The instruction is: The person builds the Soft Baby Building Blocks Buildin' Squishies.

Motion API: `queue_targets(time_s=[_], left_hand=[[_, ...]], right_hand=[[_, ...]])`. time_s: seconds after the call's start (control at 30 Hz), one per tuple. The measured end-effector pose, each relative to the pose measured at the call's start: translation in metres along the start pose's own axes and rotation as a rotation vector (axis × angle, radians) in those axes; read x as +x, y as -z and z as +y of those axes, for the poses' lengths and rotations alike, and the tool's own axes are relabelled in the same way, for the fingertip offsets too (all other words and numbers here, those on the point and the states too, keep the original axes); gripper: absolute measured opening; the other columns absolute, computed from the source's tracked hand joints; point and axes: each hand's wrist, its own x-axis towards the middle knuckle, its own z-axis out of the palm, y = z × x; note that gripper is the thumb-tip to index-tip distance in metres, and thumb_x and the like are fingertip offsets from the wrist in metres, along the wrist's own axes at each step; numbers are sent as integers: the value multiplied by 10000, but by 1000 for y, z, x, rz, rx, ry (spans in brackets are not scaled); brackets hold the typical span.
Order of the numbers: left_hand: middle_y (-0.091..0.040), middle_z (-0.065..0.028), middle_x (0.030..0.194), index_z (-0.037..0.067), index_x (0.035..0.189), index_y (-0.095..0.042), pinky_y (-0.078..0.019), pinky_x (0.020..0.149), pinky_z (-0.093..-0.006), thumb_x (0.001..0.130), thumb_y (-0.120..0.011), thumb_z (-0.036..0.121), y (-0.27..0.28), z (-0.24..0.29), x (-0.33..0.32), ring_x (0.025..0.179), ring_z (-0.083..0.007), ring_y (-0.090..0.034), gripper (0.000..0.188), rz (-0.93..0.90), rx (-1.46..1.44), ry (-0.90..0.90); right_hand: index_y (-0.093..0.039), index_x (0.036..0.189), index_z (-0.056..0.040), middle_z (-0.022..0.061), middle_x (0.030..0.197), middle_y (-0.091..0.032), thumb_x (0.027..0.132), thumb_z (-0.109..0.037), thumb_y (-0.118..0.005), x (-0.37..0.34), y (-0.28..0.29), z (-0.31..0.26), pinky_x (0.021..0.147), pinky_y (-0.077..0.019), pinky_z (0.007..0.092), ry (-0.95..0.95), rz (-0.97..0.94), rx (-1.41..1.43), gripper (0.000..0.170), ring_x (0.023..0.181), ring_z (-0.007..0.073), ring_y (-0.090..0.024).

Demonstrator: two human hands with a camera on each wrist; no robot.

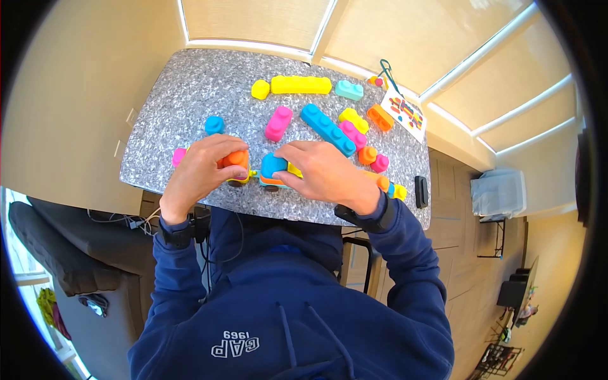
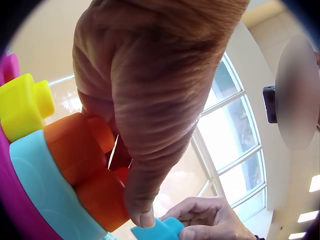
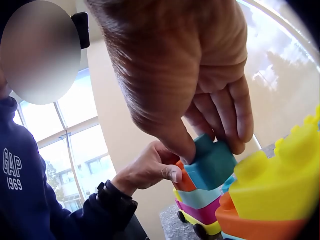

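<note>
My left hand [image 1: 197,170] pinches an orange block [image 1: 235,158] on a small wheeled base at the table's front edge. In the left wrist view that orange block [image 2: 75,150] rests on a light blue layer [image 2: 47,185], beside a yellow block [image 2: 21,107]. My right hand [image 1: 326,170] grips a blue block [image 1: 273,164] between thumb and fingers, over a second wheeled base. The right wrist view has the blue block [image 3: 212,167] under the fingertips, next to a yellow block [image 3: 280,185] on an orange layer. Whether the blue block is seated cannot be told.
Behind the hands lie a blue block [image 1: 215,125], a pink block [image 1: 278,123], a long blue block [image 1: 327,130] and a long yellow block [image 1: 301,85]. Several more blocks, a picture sheet [image 1: 404,114] and a black object [image 1: 421,192] are on the table's right side.
</note>
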Motion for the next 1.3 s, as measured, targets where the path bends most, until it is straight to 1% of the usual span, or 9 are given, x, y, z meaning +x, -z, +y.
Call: queue_targets(time_s=[0.03,0.17,0.23,0.27,0.33,0.63,0.97,1.17,1.3], left_hand=[[-828,-146,1244,16,1216,-814,-616,1002,-422,812,-975,155,0,0,0,1140,-341,-782,456,3,-6,4],[-828,-146,1246,16,1223,-815,-616,999,-420,811,-978,157,1,1,1,1143,-339,-782,466,-14,-11,14],[-827,-147,1253,14,1229,-814,-615,998,-421,806,-981,158,0,-1,1,1144,-339,-781,478,-19,-2,11],[-827,-147,1253,14,1229,-814,-615,998,-421,806,-981,158,0,-1,1,1144,-339,-781,478,-20,-4,8],[-827,-148,1255,13,1231,-814,-614,1000,-423,803,-983,155,-1,-2,1,1149,-339,-782,482,-15,-19,5],[-827,-151,1255,-1,1244,-807,-612,1010,-424,798,-976,132,0,0,2,1155,-341,-783,495,-28,-5,33],[-820,-173,1241,-7,1237,-799,-610,999,-438,808,-964,131,2,2,3,1135,-374,-776,480,-43,-37,77],[-820,-179,1232,-8,1231,-796,-608,998,-437,800,-971,139,1,-1,3,1133,-379,-773,488,-35,-33,64],[-820,-177,1225,-7,1227,-793,-604,1000,-438,797,-972,137,1,2,3,1130,-381,-770,487,-25,-20,58]], right_hand=[[-744,1180,2,194,1067,-783,971,-194,-841,1,-2,0,865,-618,490,-53,-54,-15,303,997,408,-778],[-741,1182,9,202,1062,-780,970,-179,-828,1,-10,10,858,-615,501,-77,-70,-32,297,990,418,-774],[-670,1044,14,210,987,-732,962,-216,-813,2,-15,15,784,-587,556,-38,-33,-3,283,916,461,-747],[-670,1044,14,210,987,-732,962,-216,-813,3,-15,15,784,-587,556,-41,-33,-5,283,916,461,-747],[-740,1189,14,211,1044,-774,985,-217,-808,4,-16,15,847,-609,525,-84,-124,-35,316,975,434,-771],[-730,1103,-41,174,998,-774,961,-255,-823,1,-34,16,795,-607,532,-130,-78,-70,273,920,426,-772],[-748,1218,-72,180,994,-790,977,-268,-833,-13,-51,12,811,-598,538,-237,103,24,322,941,426,-774],[-697,1345,-83,213,1029,-792,1015,-300,-812,-19,-57,13,833,-591,545,-286,78,41,412,987,439,-770],[-694,1363,-79,217,1051,-795,1021,-303,-805,-16,-58,12,853,-589,554,-274,65,9,424,1003,448,-766]])
